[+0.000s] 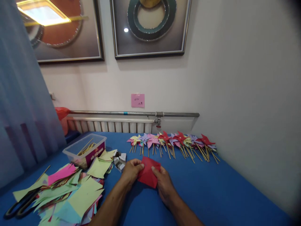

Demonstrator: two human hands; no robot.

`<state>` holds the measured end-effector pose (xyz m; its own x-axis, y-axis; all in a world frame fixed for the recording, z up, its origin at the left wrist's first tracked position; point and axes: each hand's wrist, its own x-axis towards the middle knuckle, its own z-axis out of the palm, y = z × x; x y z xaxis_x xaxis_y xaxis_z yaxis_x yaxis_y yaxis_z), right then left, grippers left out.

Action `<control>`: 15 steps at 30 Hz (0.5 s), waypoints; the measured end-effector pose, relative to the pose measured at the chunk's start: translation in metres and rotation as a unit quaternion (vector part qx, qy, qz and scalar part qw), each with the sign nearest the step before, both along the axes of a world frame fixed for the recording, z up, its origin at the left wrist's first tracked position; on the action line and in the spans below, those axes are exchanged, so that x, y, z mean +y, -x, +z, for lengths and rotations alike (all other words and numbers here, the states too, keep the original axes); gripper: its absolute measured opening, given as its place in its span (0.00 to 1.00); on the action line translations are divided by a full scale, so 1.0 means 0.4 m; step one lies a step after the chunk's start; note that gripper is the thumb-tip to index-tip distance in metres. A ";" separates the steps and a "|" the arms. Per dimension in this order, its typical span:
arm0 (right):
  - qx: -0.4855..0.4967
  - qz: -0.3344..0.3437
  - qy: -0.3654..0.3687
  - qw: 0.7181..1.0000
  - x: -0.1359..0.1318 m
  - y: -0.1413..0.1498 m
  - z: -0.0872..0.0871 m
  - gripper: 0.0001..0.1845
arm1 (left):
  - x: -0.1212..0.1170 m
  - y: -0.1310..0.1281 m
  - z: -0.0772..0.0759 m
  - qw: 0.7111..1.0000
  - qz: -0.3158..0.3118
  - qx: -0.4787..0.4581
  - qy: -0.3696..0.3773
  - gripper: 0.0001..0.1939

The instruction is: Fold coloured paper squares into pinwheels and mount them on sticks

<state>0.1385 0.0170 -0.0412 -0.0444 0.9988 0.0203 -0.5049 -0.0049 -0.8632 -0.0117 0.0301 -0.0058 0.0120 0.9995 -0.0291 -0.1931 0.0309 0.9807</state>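
A square of red paper [148, 173] is held between my two hands above the blue tabletop. My left hand [132, 171] pinches its left edge, thumb on top. On the opposite side, my right hand [163, 182] grips the right edge, its thumb pressing the upper face. Just left of my left hand stands a small opened cardboard box [120, 161]; what it contains is too small to make out. Beyond the paper lies a row of finished paper pinwheels [165, 137] in several colours, on thin sticks.
Cut coloured paper sheets [70, 194] are heaped at the left, with black-handled scissors [22, 205] beside them. Behind stands a clear plastic tub [97, 153] holding thin sticks. A blue curtain [25, 103] hangs at the left, and a radiator [113, 125] runs along the wall.
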 end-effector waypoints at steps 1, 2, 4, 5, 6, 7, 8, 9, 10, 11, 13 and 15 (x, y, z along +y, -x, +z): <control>0.006 0.004 0.002 1.000 -0.004 -0.001 0.006 0.23 | -0.001 -0.002 0.000 1.000 0.008 0.001 0.001 0.23; 0.013 0.010 0.004 1.000 -0.009 -0.002 0.012 0.23 | -0.002 -0.002 0.001 1.000 0.016 0.000 0.000 0.22; 0.024 0.023 0.008 0.999 -0.016 -0.002 0.023 0.25 | -0.002 -0.001 0.003 1.000 0.028 -0.007 -0.003 0.21; 0.027 0.030 0.009 0.999 -0.018 -0.002 0.026 0.26 | -0.002 0.000 0.004 0.999 0.031 -0.011 -0.004 0.21; 0.029 0.036 0.010 0.999 -0.018 -0.001 0.026 0.27 | -0.002 0.001 0.006 0.999 0.031 -0.014 -0.004 0.21; 0.028 0.043 0.009 0.999 -0.017 0.000 0.024 0.28 | -0.003 0.002 0.006 0.999 0.029 -0.017 -0.005 0.21; 0.024 0.047 0.008 0.999 -0.013 0.002 0.018 0.29 | -0.003 0.002 0.007 0.999 0.025 -0.019 -0.005 0.21; 0.018 0.048 0.006 0.999 -0.007 0.003 0.010 0.30 | -0.004 0.001 0.007 1.000 0.018 -0.022 -0.004 0.21; 0.010 0.044 0.004 0.999 0.000 0.004 -0.001 0.30 | -0.004 -0.001 0.005 1.000 0.010 -0.026 -0.002 0.21; -0.002 0.035 0.004 0.999 0.009 0.005 -0.014 0.31 | -0.004 -0.003 0.003 1.000 0.003 -0.031 0.002 0.22; -0.032 -0.004 0.010 0.999 0.028 0.005 -0.041 0.33 | -0.002 -0.008 -0.007 0.999 -0.006 -0.042 0.011 0.23; -0.061 -0.043 0.014 0.997 0.045 0.004 -0.066 0.33 | 0.003 -0.014 -0.023 0.999 -0.009 -0.050 0.014 0.24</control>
